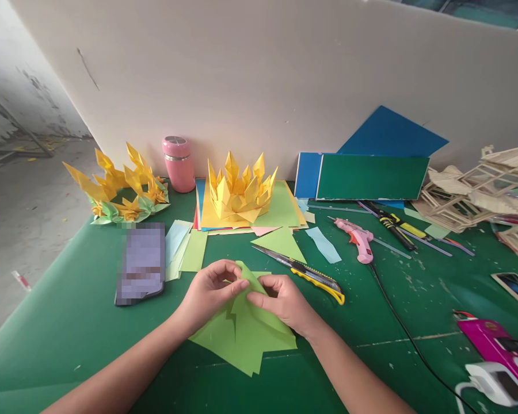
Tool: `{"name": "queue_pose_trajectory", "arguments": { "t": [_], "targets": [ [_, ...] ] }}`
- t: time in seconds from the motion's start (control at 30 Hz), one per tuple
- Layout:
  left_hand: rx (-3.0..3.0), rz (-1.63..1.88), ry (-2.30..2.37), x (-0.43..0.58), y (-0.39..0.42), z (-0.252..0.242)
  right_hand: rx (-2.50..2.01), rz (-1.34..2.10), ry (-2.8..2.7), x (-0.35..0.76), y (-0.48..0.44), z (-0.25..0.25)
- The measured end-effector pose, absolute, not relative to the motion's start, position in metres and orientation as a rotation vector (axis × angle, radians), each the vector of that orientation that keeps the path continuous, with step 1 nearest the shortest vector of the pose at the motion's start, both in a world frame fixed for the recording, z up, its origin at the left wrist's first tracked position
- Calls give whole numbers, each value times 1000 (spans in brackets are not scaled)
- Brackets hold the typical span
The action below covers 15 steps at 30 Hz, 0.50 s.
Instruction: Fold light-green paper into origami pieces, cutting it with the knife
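Observation:
A folded light green paper [245, 333] lies on the green table [69, 322] in front of me, on top of other green sheets. My left hand [211, 290] pinches the paper's raised upper flap from the left. My right hand [282, 299] pinches the same flap from the right, fingertips almost meeting those of the left hand. Both hands are closed on the paper.
A yellow utility knife [304, 270] lies just right of my hands. Behind are a yellow paper crown [240, 190] on coloured sheets, yellow paper flowers [121, 187], a pink bottle [178, 163], a phone [141, 263], a pink glue gun [356, 237] with its cable, and wooden stick models [479, 192].

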<state>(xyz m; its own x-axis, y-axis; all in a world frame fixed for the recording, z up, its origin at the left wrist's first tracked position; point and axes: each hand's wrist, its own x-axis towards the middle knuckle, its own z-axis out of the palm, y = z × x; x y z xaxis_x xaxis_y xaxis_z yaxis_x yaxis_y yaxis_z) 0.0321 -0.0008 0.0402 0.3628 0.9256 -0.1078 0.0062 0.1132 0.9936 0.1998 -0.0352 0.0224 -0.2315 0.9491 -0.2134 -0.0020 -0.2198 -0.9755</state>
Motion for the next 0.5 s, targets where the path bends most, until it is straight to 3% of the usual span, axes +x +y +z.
{"name": "queue_pose_trajectory", "arguments": {
  "t": [0.5],
  "targets": [
    [1226, 753, 1058, 31, 0, 35, -1120, 1687, -767, 200, -32, 23]
  ]
}}
